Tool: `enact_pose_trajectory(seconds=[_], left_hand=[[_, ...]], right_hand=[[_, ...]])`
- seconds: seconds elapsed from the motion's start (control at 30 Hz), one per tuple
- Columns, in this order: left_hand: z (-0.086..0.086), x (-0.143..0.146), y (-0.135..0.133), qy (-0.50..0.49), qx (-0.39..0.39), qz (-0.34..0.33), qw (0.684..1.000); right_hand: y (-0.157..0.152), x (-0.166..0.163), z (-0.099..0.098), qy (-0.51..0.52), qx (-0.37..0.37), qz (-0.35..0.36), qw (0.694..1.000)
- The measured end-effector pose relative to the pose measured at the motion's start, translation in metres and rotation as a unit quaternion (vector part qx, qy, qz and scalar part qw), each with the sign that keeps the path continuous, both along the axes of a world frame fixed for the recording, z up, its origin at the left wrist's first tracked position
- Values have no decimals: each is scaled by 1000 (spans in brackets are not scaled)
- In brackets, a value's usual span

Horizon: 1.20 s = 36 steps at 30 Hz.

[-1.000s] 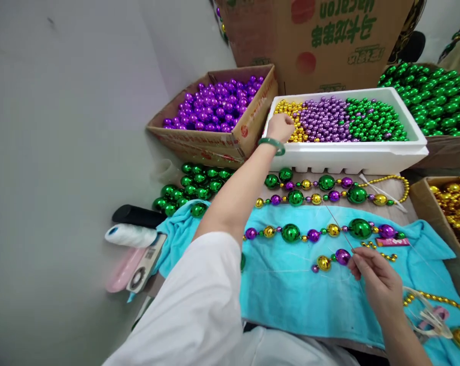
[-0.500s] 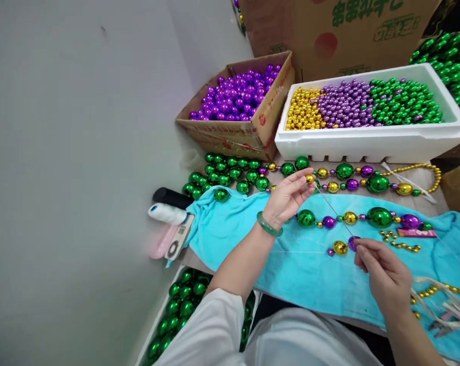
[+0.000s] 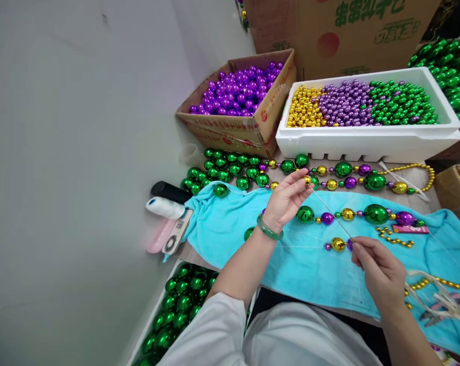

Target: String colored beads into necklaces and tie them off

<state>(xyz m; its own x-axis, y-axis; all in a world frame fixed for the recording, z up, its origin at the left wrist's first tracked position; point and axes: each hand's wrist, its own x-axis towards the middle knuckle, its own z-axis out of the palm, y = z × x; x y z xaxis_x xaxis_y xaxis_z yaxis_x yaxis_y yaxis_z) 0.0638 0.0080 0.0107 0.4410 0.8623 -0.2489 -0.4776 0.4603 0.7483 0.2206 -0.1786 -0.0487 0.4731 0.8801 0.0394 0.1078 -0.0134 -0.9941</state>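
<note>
My left hand (image 3: 287, 199), with a green bangle on the wrist, pinches a small gold bead (image 3: 307, 180) at the tip of a thin needle (image 3: 329, 211). My right hand (image 3: 378, 272) pinches the needle's lower end, just beside a gold bead (image 3: 338, 244) and a purple bead strung on the thread. Both hands hover over a turquoise towel (image 3: 302, 269). A finished strand of green, purple and gold beads (image 3: 375, 215) lies on the towel behind the needle.
A white foam box (image 3: 367, 145) holds small gold, purple and green beads. A cardboard box of purple balls (image 3: 239, 94) stands at its left. Loose green balls (image 3: 222, 170), thread spools (image 3: 165, 207) and more strands (image 3: 344, 175) lie around. A bin of green balls (image 3: 176, 305) sits below.
My left hand left the gold beads in the foam box and came back to the needle tip with a gold bead. My right hand stayed on the needle.
</note>
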Motion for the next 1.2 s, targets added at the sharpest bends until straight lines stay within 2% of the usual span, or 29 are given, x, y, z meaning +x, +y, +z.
enact_pose_trajectory(seconds=[0.17, 0.33, 0.37, 0.43, 0.5, 0.53, 0.57, 0.6, 0.63, 0.67, 0.7, 0.73, 0.8, 0.87, 1.0, 1.1, 1.17, 1.2], left_hand=[[-1, 1, -2, 8, 16, 15, 1000], [-6, 4, -16, 47, 122, 54, 990], [-8, 5, -21, 48, 131, 37, 989], [-13, 4, -28, 61, 142, -41, 987], [-18, -4, -24, 128, 185, -101, 969], [-20, -11, -17, 191, 223, -90, 952], [-23, -22, -6, 273, 264, -48, 924], [-25, -36, 9, 367, 301, 15, 880], [-27, -53, 25, 466, 320, 93, 820], [-29, -70, 42, 562, 315, 142, 751], [-32, -88, 58, 651, 295, 152, 682], [-35, -106, 73, 716, 272, 131, 630], [-44, -134, 95, 739, 248, 97, 619], [-54, -153, 108, 735, 232, 68, 634], [-70, -166, 117, 726, 207, 55, 653], [-69, -165, 115, 718, 193, 74, 665], [-61, -159, 107, 709, 198, 92, 670], [-55, -153, 100, 694, 202, 96, 685]], right_hand=[[-2, 2, -1, -5, -15, 8, 1000], [-5, 4, -5, -30, -48, 5, 998], [-4, 4, -6, -28, -51, 9, 998], [-2, 3, -7, -13, -51, 17, 998], [0, 2, -7, 8, -41, 12, 999], [1, 2, -7, 19, -34, 5, 999], [2, 2, -6, 29, -26, -3, 999], [3, 2, -6, 38, -17, -10, 999], [3, 3, -7, 45, -10, -15, 999], [2, 4, -7, 50, -5, -17, 999], [1, 6, -7, 53, -3, -16, 998], [0, 8, -8, 53, -2, -14, 998], [-2, 10, -9, 51, -5, -7, 999], [-3, 12, -9, 49, -8, -4, 999], [-2, 10, -8, 45, -20, -8, 999], [-1, 8, -7, 43, -20, -2, 999], [-1, 6, -8, 45, -14, 8, 999], [-1, 6, -8, 45, -11, 13, 999]])
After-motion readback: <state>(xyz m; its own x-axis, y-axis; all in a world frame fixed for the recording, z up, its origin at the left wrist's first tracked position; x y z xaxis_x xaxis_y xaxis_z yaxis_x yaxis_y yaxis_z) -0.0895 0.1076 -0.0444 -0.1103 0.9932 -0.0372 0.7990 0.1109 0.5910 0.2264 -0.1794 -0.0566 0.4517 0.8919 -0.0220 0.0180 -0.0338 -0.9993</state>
